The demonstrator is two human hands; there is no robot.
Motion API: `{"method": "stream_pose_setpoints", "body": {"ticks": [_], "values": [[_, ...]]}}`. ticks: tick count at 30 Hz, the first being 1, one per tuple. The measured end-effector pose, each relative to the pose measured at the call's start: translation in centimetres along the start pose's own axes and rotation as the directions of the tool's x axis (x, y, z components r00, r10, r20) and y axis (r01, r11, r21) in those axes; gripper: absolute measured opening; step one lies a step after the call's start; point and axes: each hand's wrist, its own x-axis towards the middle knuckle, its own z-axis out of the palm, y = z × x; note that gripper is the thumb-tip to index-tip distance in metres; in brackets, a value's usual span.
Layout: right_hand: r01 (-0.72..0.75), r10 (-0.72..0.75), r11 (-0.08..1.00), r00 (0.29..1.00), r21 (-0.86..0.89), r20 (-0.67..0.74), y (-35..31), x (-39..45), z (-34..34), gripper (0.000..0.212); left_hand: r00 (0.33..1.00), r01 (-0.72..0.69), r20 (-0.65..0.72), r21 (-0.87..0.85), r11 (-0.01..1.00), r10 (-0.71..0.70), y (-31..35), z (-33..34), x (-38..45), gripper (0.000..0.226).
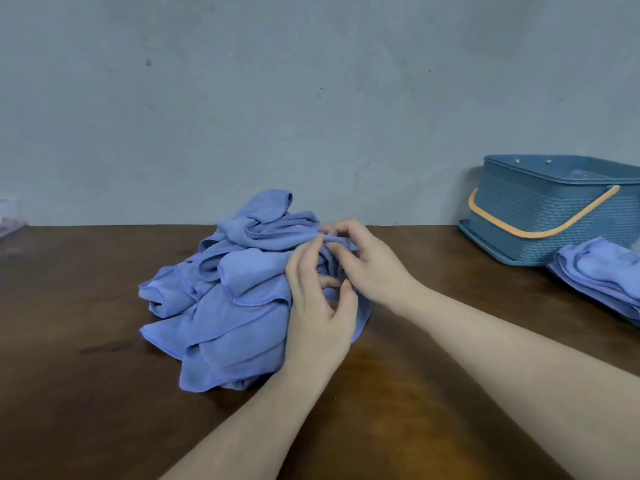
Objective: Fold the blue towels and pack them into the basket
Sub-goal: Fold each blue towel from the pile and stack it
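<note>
Blue towel pile (pixel 221 299) mid-table, unfolded; left hand (pixel 317 313) and right hand (pixel 367 268) fingers curled, pinching an edge; folded stack (pixel 599 278) waits near the basket (pixel 540 216), far right.

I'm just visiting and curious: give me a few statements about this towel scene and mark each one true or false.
1. Both hands are at the pile of blue towels. True: left hand and right hand work its right side.
2. The basket has a red handle. False: it is orange.
3. A stack of folded towels lies in front of the basket. True.
4. The pile sits on a white table. False: the table is dark brown wood.
5. The basket stands left of the pile. False: it stands to the right.
</note>
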Motion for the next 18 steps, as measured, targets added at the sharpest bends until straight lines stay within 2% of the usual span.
{"method": "stream_pose_setpoints", "body": {"ticks": [3, 7, 9, 10, 12, 14, 18], "values": [[0.047, -0.047, 0.998, 0.999, -0.044, 0.006, 0.9, -2.9, -2.0, 0.019, 0.997, -0.074, 0.020, 0.062, 0.995, 0.073, -0.1, -0.1, 0.0, 0.075], [0.081, -0.088, 0.992, 0.994, -0.097, -0.071, 2.1, -6.5, -5.2, 0.008, 0.993, -0.111, 0.054, 0.146, 0.983, 0.104, -0.1, -0.4, 0.1, 0.083], [0.108, -0.127, 0.979, 0.986, -0.172, -0.105, 2.9, -8.3, -6.8, 0.005, 0.993, -0.101, 0.085, 0.186, 0.977, 0.086, -0.1, -0.4, 0.0, 0.080], [0.126, -0.154, 0.969, 0.980, -0.213, -0.124, 3.5, -9.2, -7.7, 0.003, 0.991, -0.094, 0.109, 0.214, 0.972, 0.072, -0.2, -0.4, -0.1, 0.076], [0.194, -0.247, 0.936, 0.956, -0.294, -0.156, 4.5, -11.0, -9.4, 0.018, 0.985, -0.091, 0.165, 0.268, 0.959, 0.048, -0.2, -0.3, -0.2, 0.070], [0.272, -0.340, 0.895, 0.929, -0.353, -0.144, 5.7, -12.7, -10.6, 0.016, 0.971, -0.136, 0.228, 0.306, 0.942, 0.066, -0.2, -0.1, -0.2, 0.063], [0.325, -0.353, 0.887, 0.935, -0.327, -0.027, 7.2, -14.8, -10.8, 0.023, 0.922, -0.249, 0.377, 0.397, 0.884, 0.090, -0.5, 0.2, -0.1, 0.016]]}}
